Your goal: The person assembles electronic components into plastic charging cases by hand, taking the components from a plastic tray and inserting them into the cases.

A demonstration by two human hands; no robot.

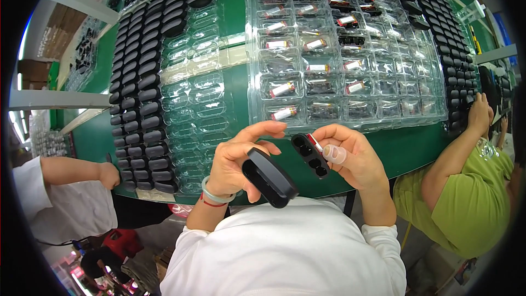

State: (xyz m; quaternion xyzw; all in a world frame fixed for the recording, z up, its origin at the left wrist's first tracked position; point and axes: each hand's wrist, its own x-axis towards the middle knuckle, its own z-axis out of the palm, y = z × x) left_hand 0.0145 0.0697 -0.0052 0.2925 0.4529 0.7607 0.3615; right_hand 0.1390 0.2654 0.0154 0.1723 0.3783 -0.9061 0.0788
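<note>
A long worktable with a smooth green top (pixel 233 5) spanned the work area; its near edge appeared curved in the wide view. A pale, flat strip (pixel 231 57) crossed the tabletop. Two straight white bars (pixel 57 99) extended inward from the left side, one above the other. Similar white bars (pixel 496 53) were positioned at the right side. Brown cardboard (pixel 61 32) was located at the upper left. Bright elongated white lights (pixel 20 124) showed near the left rim. Grey floor (pixel 157 230) was partly visible below the table.

Above the bench's (pixel 416 151) near edge, the left hand (pixel 233 159) arches, index finger extended; the right hand (pixel 359 161) pinches (thumb (pixel 336 155) wrapped).
</note>
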